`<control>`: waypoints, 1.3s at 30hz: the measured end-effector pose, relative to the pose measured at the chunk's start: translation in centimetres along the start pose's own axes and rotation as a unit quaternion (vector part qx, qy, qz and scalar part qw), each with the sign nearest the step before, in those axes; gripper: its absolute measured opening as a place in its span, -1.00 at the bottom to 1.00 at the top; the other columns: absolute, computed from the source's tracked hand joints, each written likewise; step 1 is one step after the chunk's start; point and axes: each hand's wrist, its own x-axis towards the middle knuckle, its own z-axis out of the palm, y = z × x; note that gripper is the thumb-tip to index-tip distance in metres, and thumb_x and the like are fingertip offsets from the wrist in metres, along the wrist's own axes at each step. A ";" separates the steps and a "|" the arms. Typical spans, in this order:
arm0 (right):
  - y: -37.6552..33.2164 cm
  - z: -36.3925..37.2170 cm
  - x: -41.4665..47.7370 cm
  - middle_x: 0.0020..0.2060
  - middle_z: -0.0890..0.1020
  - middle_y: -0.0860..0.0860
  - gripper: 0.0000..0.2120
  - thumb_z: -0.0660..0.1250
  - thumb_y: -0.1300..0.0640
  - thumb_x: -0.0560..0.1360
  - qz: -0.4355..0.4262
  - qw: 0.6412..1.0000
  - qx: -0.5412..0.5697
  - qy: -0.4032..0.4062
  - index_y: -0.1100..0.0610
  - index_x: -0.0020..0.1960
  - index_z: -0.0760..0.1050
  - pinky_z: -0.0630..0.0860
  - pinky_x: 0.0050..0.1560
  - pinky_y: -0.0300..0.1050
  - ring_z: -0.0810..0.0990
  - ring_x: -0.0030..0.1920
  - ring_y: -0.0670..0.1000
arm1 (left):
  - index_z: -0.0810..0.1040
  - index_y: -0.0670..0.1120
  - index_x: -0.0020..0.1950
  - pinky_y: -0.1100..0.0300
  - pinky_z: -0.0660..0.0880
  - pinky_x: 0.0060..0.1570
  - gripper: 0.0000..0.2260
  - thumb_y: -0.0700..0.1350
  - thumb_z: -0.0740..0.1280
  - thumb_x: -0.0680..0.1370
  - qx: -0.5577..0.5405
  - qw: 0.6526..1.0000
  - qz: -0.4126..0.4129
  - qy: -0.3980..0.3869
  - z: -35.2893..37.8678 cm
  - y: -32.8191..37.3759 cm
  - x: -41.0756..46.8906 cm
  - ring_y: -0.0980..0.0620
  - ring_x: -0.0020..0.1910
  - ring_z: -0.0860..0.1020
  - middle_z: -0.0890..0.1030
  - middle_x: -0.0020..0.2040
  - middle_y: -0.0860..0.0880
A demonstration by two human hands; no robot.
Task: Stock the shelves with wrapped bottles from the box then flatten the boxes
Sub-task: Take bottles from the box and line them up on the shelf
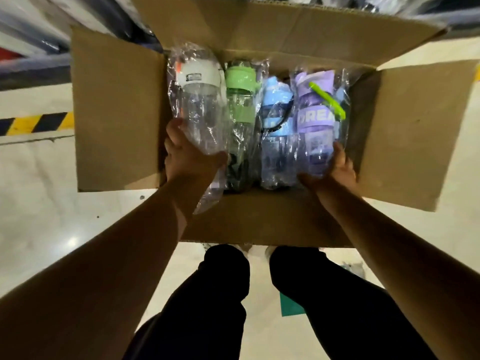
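Four wrapped bottles (pixel 240 107) lay in the open cardboard box (pixel 117 113), caps toward 12 o'clock. The left hand (pixel 187 157) curled its fingers round the base of the white-capped bottle (pixel 200 100) at 9 o'clock. The right hand (pixel 337 170) clasped the purple bottle (pixel 315 118) at 3 o'clock — its fingers hidden beneath. Likely hazard: slick, loose wrap slipping in base-only grips — a dropped bottle.

1. Pale, glossy floor (pixel 39 203); soft light glare at lower left.
2. Yellow-and-black hazard stripe (pixel 36 123), left, on floor.
3. Dark blue shelf beam (pixel 33 71), upper left, blurred.
4. Green flat sheet (pixel 291 306) lying on floor.
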 end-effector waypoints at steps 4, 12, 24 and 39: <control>-1.2 1.3 2.3 0.53 0.14 0.17 0.05 0.52 -0.11 0.39 0.036 0.999 0.034 -0.002 0.03 0.61 -0.10 0.18 0.49 0.14 0.14 0.52 0.22 | 0.09 0.12 0.46 0.09 0.45 0.20 -0.16 -0.09 0.57 0.37 -0.088 0.996 -0.005 -0.030 0.8 0.2 -0.9 -0.05 0.29 0.40 0.28 0.48 -0.08; -2.1 1.8 3.2 0.31 0.44 0.15 -0.04 0.60 -0.11 0.27 0.060 0.988 0.141 0.008 0.06 0.50 0.17 0.53 0.20 0.11 0.50 0.27 0.23 | 0.14 0.05 0.43 0.10 0.51 0.19 -0.22 -0.17 0.57 0.40 -0.143 0.986 0.010 -0.086 0.5 1.6 -3.2 0.01 0.22 0.51 0.44 0.31 -0.01; -3.0 -11.8 -19.1 0.14 0.65 0.21 -0.46 0.56 0.07 0.24 -0.062 0.895 0.425 -0.121 0.05 0.20 0.53 0.52 0.23 0.30 0.62 0.16 0.27 | 0.20 -0.09 0.47 0.01 0.57 0.21 -0.08 -0.21 0.63 0.23 -0.228 0.956 0.026 -0.183 -9.4 9.6 -18.3 0.09 0.24 0.56 0.48 0.34 -0.09; -6.1 -34.2 -48.4 0.24 0.63 0.02 -0.29 0.46 0.40 0.31 -0.239 0.805 0.512 -0.181 0.05 0.41 0.38 0.60 0.09 -0.11 0.63 0.19 0.05 | 0.18 0.10 0.42 0.35 0.53 0.07 -0.24 -0.31 0.53 0.42 -0.169 0.938 0.223 -0.205 -30.4 25.9 -43.0 0.34 0.11 0.55 0.48 0.24 0.19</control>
